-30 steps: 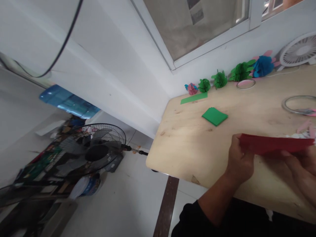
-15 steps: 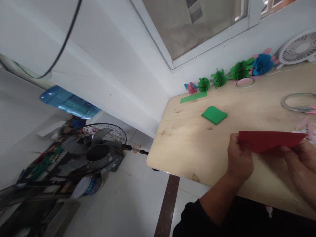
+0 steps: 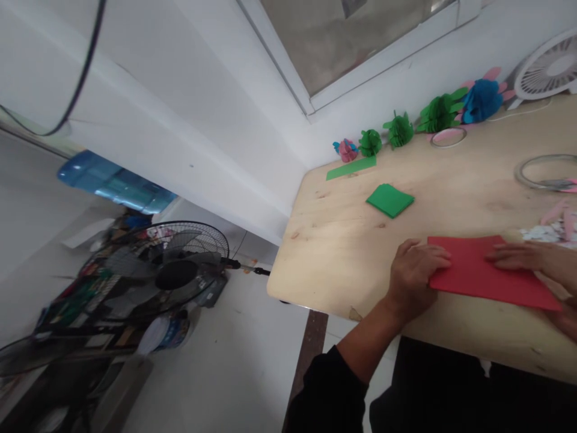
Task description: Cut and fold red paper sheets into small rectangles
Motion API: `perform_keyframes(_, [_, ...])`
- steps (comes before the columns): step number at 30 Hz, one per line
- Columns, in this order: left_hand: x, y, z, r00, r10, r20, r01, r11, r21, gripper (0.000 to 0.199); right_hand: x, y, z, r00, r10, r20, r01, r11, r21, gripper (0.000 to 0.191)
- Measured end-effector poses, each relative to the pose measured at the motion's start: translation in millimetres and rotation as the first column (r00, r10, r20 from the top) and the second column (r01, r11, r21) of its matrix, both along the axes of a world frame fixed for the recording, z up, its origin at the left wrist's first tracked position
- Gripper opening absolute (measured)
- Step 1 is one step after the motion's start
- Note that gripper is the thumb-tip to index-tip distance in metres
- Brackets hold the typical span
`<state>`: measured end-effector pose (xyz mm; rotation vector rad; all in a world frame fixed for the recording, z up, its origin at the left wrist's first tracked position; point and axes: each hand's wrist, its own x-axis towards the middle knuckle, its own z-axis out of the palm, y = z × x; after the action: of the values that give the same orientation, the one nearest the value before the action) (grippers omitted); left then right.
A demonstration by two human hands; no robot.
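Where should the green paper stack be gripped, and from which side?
Best, I think, pinched at the near corner, coming from the person's side: the green paper stack lies flat, and that corner points roughly towards the left hand.

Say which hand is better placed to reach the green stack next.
Left, most likely. The left hand, at the left edge of the red paper, is nearer the green stack; the right hand is farther over, on the paper's right part, near the scraps.
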<state>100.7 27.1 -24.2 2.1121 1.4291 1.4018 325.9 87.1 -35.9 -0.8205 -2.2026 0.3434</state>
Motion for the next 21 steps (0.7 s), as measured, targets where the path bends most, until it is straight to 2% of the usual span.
perform_keyframes(3, [-3.1,-19.5,-10.1,0.993,-0.074,-0.093,0.064,0.992,-0.106,0.021,15.2,-9.7,-19.0,0.985,0.147,0.089,-0.160,0.974,0.161,0.036])
perform_keyframes(5, [-3.1,-31.0,-16.5,0.984,-0.122,-0.126,0.102,0.983,-0.156,0.019,21.6,-20.7,-28.0,0.981,0.174,0.090,-0.189,0.964,0.186,0.033])
perform_keyframes(8, [-2.3,-41.5,-23.1,0.971,-0.170,-0.168,0.133,0.969,-0.209,0.017,26.5,-34.7,-35.1,0.975,0.203,0.092,-0.215,0.966,0.146,0.037])
perform_keyframes(11, [-1.4,-44.2,-25.0,0.967,-0.156,-0.199,0.111,0.969,-0.220,0.017,29.3,-38.0,-40.2,0.975,0.190,0.112,-0.201,0.976,0.089,0.038])
perform_keyframes(16, [1.3,-42.1,-19.9,0.990,-0.093,-0.104,0.061,0.958,-0.280,0.026,29.3,-31.8,-43.5,0.964,0.201,0.176,-0.238,0.945,0.226,0.037])
perform_keyframes(18, [2.6,-41.7,-17.7,0.997,-0.063,-0.049,0.043,0.942,-0.333,0.027,26.7,-33.7,-39.6,0.972,0.174,0.159,-0.198,0.969,0.148,0.034])
perform_keyframes(21, [4.6,-42.1,-15.5,1.000,0.021,-0.004,-0.021,0.926,-0.377,0.030,21.7,-41.2,-31.0,0.991,0.033,0.133,-0.023,0.997,-0.074,0.028])
